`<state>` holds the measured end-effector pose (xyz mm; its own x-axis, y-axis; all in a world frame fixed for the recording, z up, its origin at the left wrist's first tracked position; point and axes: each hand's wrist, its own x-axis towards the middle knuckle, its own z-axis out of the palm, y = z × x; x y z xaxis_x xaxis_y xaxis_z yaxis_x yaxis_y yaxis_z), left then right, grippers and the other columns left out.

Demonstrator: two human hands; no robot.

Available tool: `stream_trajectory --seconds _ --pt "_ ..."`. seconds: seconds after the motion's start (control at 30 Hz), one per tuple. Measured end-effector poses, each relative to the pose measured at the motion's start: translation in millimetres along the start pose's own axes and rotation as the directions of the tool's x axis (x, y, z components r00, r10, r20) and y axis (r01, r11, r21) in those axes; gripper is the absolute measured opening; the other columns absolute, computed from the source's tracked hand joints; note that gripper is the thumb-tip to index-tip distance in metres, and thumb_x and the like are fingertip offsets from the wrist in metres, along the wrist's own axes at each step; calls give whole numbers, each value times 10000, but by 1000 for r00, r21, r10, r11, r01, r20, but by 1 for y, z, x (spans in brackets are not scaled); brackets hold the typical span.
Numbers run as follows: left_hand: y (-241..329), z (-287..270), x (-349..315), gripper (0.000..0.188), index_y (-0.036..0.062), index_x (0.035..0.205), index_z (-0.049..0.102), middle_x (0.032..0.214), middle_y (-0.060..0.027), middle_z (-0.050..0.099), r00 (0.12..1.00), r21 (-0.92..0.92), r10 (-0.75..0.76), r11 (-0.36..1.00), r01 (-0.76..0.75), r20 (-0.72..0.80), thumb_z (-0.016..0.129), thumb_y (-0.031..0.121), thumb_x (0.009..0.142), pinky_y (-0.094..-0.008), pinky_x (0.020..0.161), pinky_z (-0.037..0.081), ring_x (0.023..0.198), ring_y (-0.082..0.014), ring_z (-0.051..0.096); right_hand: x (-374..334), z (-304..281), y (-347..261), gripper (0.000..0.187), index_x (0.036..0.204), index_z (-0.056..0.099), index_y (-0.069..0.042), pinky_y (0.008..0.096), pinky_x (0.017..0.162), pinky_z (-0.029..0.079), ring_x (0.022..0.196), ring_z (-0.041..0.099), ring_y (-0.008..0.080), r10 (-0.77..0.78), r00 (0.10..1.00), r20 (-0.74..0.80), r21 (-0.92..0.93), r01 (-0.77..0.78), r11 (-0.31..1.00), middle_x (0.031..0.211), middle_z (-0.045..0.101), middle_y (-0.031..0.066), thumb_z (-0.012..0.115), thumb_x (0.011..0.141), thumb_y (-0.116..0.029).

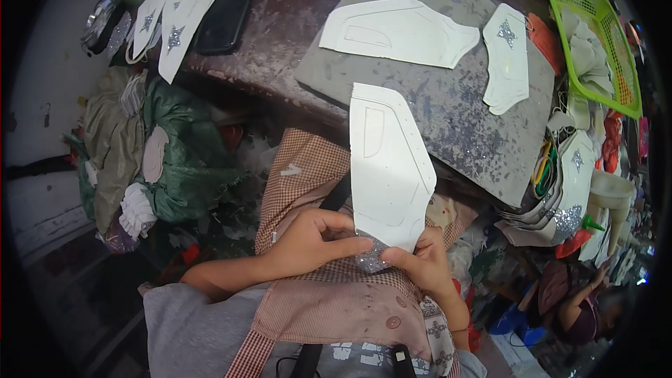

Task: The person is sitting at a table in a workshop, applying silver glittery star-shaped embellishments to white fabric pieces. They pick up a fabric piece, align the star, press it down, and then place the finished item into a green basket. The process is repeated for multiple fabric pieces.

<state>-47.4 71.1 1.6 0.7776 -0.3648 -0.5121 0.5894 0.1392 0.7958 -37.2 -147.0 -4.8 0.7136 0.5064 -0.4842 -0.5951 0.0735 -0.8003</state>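
Upright over my lap is a white shoe upper piece [388, 168] with thin outlines marked on its face. A silver glitter patch [371, 259] covers its lower end. My left hand [311, 241] pinches that end from the left, thumb lying on the glitter. From the other side my right hand [423, 259] grips the same end, its thumb in front and the fingers mostly hidden behind. Beyond, on a worn grey board [448, 115], lie another outlined white upper piece [395, 31] and a smaller white piece with a silver star [507, 59].
At the far right stands a green plastic basket [565, 63] holding pale scraps. Below it hangs a bundle of star-marked pieces [568, 189]. More star pieces [185, 17] and a black phone [231, 7] lie far left. A green sack [185, 161] sits left; another person [581, 311] is lower right.
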Motion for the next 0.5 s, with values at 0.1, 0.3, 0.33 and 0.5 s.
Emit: stream_trajectory --seconds 0.1,0.3,0.33,0.5 --pt "-3 -3 1 221 -41 952 680 799 -64 685 1000 -20 6 1000 -6 -1 709 143 835 -196 624 474 708 -63 608 0 1 2 285 1061 635 67 250 792 491 887 624 124 6 1000 -15 15 -6 1000 995 680 120 705 816 -61" --pt "0 -7 0 239 -54 951 673 781 -82 691 989 -53 -128 990 132 69 724 139 820 -194 613 493 657 -80 628 -1 -5 5 266 1040 650 60 257 803 485 906 621 132 -3 999 52 -43 6 999 992 683 115 713 808 -55" --pt "1 -7 0 247 -57 955 670 774 -83 692 986 -61 -148 986 153 79 728 138 815 -193 610 495 647 -83 631 -2 -6 4 264 1036 652 59 257 802 484 905 621 131 15 998 64 -38 -13 999 995 683 114 715 806 -54" --pt "5 -3 -1 383 -67 1090 610 747 -84 694 991 -2 -121 993 121 58 752 105 778 -203 626 501 644 -81 638 -1 -10 2 263 1033 659 50 261 809 480 908 619 131 53 992 113 -47 -48 998 1007 681 107 719 800 -55"
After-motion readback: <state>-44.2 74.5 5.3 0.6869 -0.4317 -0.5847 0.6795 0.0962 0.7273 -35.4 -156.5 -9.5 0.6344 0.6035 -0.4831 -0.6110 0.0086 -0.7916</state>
